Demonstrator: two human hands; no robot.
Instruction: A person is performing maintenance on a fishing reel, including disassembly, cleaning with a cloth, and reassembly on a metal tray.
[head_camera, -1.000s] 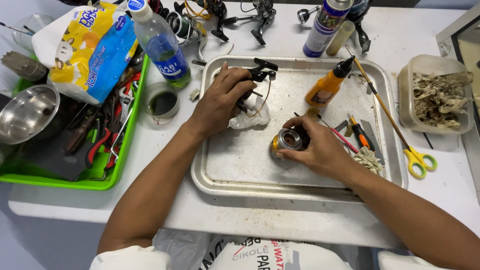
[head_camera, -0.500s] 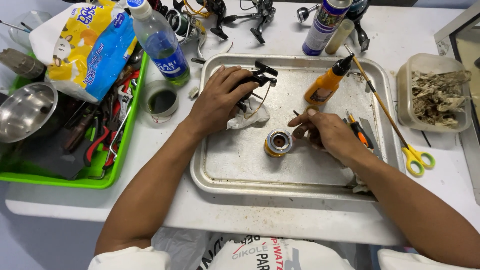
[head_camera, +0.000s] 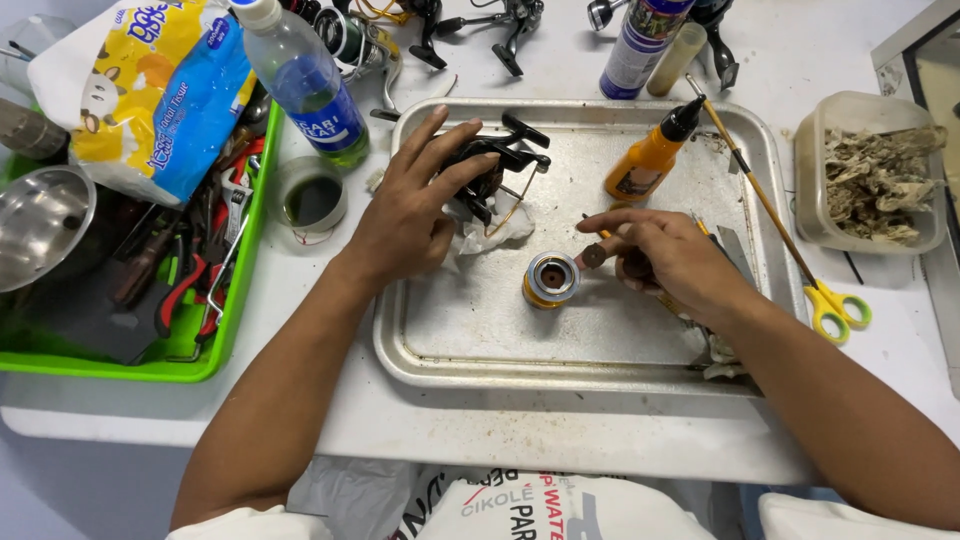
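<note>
Resting upright near the middle of the metal tray (head_camera: 440, 350), the fishing reel spool (head_camera: 550, 279) shows a gold-coloured rim, a silvery upper flange and a dark brown centre well; it stands free, with no hand on it. Right hand (head_camera: 668, 258) just beside spool, to its right: thumb and fingertips pinched on a small round brown disc (head_camera: 594, 256), held just above and beside the spool's rim. Left hand (head_camera: 415, 215) lies flat over the black reel body (head_camera: 492, 165) at the tray's upper left, fingers spread and open, palm pressing it onto a crumpled white tissue (head_camera: 495, 228). Orange squeeze bottle (head_camera: 652, 158) with black nozzle stands tilted at tray top. Yellow-handled scissors (head_camera: 835, 305) lie off the tray's right edge. Green bin (head_camera: 215, 345) of tools sits left.
</note>
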